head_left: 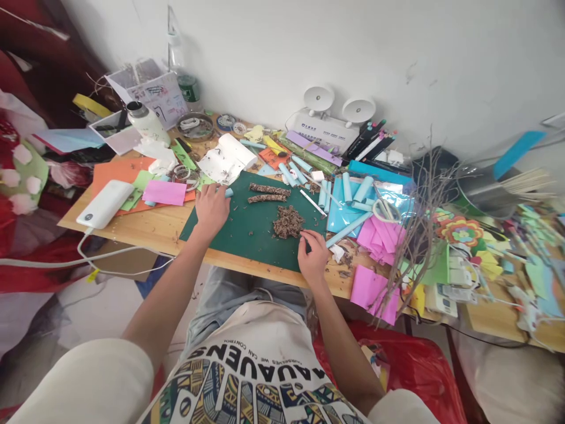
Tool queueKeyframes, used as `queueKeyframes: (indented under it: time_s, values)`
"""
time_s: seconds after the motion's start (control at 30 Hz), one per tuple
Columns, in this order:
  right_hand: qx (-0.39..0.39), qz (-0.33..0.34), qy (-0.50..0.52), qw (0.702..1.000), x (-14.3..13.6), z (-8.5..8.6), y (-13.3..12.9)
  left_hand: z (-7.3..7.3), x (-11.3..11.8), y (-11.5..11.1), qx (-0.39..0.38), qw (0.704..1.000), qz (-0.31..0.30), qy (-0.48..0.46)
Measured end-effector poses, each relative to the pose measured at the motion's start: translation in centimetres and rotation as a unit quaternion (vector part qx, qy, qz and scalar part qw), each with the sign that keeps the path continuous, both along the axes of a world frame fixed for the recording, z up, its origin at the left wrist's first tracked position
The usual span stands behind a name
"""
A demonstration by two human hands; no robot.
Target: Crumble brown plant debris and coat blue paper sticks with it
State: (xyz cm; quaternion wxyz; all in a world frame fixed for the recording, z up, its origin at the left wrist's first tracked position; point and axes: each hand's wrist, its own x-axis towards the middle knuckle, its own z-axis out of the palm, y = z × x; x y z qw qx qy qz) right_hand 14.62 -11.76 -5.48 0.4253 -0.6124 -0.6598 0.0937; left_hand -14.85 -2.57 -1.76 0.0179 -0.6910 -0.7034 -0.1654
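Observation:
My left hand [212,209] rests at the left part of a dark green cutting mat [233,229]. Its fingers are closed over a light blue paper roll [228,192], whose end sticks out to the right. By the mat's right side, my right hand [313,256] has its fingers curled, thumb and index close together; anything between them is too small to make out. Just beyond those fingertips lies a heap of brown crumbled bits [288,222]. Two sticks coated in similar brown bits, an upper stick [269,189] and a lower stick [266,199], lie farther back.
Several light blue paper rolls [362,188] and pink paper [375,291] lie right of the mat. Dry twigs [417,235] rise beside them. A white power bank [105,204] with a cable sits at the left edge. A twin-head lamp [329,126] stands against the wall.

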Motion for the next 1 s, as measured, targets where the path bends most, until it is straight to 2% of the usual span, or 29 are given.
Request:
queueKeyframes:
  time_s: [0.07,0.23,0.33,0.4,0.53,0.6,0.7,0.87,1.0]
  values:
    - [-0.002,0.005,0.005,1.0,-0.1,0.1,0.1,0.2,0.3,0.1,0.004,1.0,-0.01,0.002]
    - [0.012,0.01,-0.004,1.0,-0.6,0.3,0.3,-0.7,4.2,0.8,-0.003,0.989,-0.145,0.014]
    - [0.019,0.017,-0.015,1.0,-0.8,0.3,0.2,-2.1,6.2,1.5,-0.007,0.989,-0.145,0.018]
    - [0.018,0.023,-0.018,0.999,-0.8,0.3,0.0,-2.8,6.6,2.0,-0.02,0.989,-0.147,0.006]
    - [0.023,0.025,-0.029,0.999,-0.4,0.4,-0.2,-3.2,6.2,2.3,-0.021,0.991,-0.125,-0.048]
    - [0.028,0.028,-0.038,0.998,-0.2,0.8,0.5,-3.1,5.8,2.2,-0.023,0.99,-0.113,-0.078]
    - [0.004,0.049,-0.079,0.996,-0.2,1.9,3.4,-3.0,5.5,1.9,-0.026,0.988,-0.119,-0.09]
    - [-0.141,0.113,-0.187,0.966,-1.4,4.2,10.7,-3.4,6.0,1.9,-0.026,0.986,-0.147,-0.066]
    - [-0.169,0.124,-0.265,0.941,-3.7,4.5,13.9,-3.9,5.9,2.5,-0.032,0.985,-0.161,-0.054]
